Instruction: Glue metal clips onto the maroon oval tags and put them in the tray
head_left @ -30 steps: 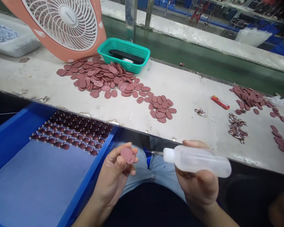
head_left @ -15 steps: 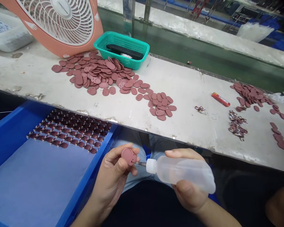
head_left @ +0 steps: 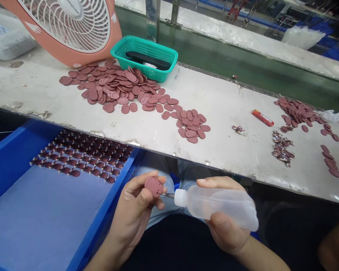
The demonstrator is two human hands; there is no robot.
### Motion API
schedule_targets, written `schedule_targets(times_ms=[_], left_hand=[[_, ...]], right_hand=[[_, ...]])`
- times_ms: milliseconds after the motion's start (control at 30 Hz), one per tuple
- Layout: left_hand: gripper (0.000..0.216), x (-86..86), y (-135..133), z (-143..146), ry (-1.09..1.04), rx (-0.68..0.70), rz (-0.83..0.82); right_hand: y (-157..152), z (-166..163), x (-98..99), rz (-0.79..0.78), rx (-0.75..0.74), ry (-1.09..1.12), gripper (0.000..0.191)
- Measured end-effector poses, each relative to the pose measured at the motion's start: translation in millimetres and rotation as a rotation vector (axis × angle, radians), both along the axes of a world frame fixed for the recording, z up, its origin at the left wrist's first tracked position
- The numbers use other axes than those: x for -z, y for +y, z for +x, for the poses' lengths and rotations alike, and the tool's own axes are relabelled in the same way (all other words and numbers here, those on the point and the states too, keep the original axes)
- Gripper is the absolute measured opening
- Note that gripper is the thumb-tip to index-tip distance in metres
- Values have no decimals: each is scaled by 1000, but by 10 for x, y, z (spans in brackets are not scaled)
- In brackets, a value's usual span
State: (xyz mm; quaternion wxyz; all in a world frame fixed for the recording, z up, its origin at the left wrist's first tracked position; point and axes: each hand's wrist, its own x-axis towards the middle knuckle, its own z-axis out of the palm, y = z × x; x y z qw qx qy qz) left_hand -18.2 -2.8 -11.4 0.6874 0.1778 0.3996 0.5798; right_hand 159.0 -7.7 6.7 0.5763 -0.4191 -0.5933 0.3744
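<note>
With the disc [head_left: 154, 186] pinched in the left hand [head_left: 138, 210] and the bottle [head_left: 220, 207] gripped by the right hand [head_left: 228, 222] (needle at the disc's edge), fingertips could be wetted by over-squeezing.

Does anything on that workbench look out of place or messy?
Mostly tidy. One oddity: a red lighter-like item lies alone on the bench between the piles of maroon pieces, unlike the neat rows in the blue tray.

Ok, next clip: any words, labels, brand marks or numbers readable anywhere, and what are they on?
None can be read.
Red lighter on the bench: pale marking on its side, too small and blurred.
Squeeze bottle in the right hand: plain, no label shows.
Maroon piece in the left hand: no print shows.
Fan: white hand-shaped marks on its frame, no letters.
</note>
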Motion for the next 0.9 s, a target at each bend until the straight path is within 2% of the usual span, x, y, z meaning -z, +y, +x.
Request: schedule_targets(times_ms=[133,467,600,733,900], left_hand=[[35,6,7,-8,-1,-2,-3],[33,-23,12,-13,21,-4,-22],[34,-13,5,-12,12,6,-26],[38,-83,-7,35,33,-58,-86],[42,-192,-9,105,35,-117,-144]], right_hand=[[2,-5,24,-4,46,22,36],[28,2,-21,-16,11,-22,31],[25,10,-6,-11,42,-37,33],[23,23,36,-31,105,-37,40],[42,-9,71,-52,68,51,38]])
